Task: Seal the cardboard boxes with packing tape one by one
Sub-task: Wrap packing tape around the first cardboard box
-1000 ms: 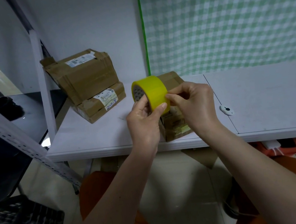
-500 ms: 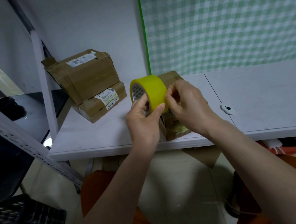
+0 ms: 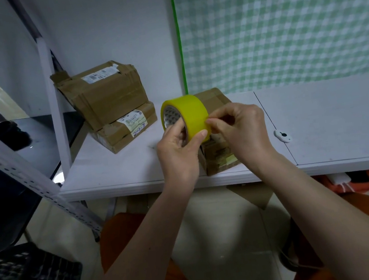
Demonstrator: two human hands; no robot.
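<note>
The left hand [image 3: 178, 154] grips the yellow tape roll [image 3: 187, 116], thumb across its outer face and fingers curled into the core, holding it upright above the worktop [image 3: 117, 170]. The right hand [image 3: 243, 132] pinches at the roll's right edge, its fingers [image 3: 211, 121] narrowed together on the tape surface. Directly behind the roll a small box [image 3: 221, 156] sits on the worktop near the front edge, partly hidden by both hands. Left of the roll, well apart, two more boxes [image 3: 113, 107] are stacked against the wall, the upper one tilted. Right of the roll a small white cutter [image 3: 282, 135] lies on the worktop.
</note>
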